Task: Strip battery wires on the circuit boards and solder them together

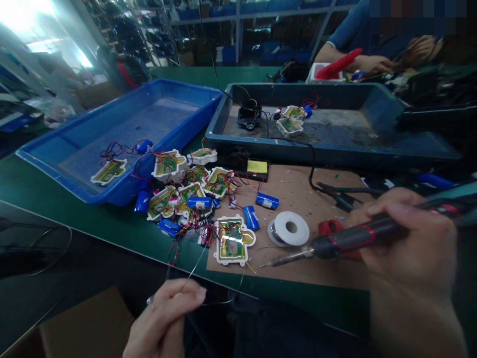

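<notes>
My right hand (406, 238) is closed round a black and red soldering iron (350, 239); its metal tip points left, just above the brown board (298, 189). My left hand (169, 313), low at the table's front edge, pinches a thin solder wire (194, 268) that runs up toward a white-framed circuit board (233, 240) lying on the brown board. A white solder spool (289, 228) sits between that circuit board and the iron.
A heap of similar circuit boards with blue battery cells (186, 191) and red wires lies left of centre. Behind stand a blue tray (179, 134) and a darker tray (335, 151). Another person's hands (376, 63) work at the far right.
</notes>
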Demonstrator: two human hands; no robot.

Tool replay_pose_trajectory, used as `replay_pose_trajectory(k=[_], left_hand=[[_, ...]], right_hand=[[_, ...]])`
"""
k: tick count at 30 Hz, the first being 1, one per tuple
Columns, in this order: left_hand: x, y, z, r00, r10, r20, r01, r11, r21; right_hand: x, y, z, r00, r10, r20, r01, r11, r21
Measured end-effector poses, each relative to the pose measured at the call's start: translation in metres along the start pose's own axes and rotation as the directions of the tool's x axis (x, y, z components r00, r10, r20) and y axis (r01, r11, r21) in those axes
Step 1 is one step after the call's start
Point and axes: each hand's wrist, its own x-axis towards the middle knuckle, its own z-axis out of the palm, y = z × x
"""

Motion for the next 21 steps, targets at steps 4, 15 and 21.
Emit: replay_pose_trajectory(k=[4,15,21], left_hand=[[0.023,-0.008,0.005,0.997,0.073,0.040,-0.078,0.986,0.150],[0.046,-0.005,0.023,0.936,0.298,0.185,-0.348,0.856,0.382],[0.059,-0.003,0.037,0.898,0.324,0.297,-0.424,0.813,0.398]], right_hand=[[0.003,-0.001,-0.002,0.999,-0.051,-0.015,0.051,0.998,0.024],[0.008,-0.004,-0.008,0.987,-0.107,-0.120,0.115,0.992,0.061],[0.008,-0.002,-0.012,0.984,-0.146,-0.100,0.152,0.986,0.062]])
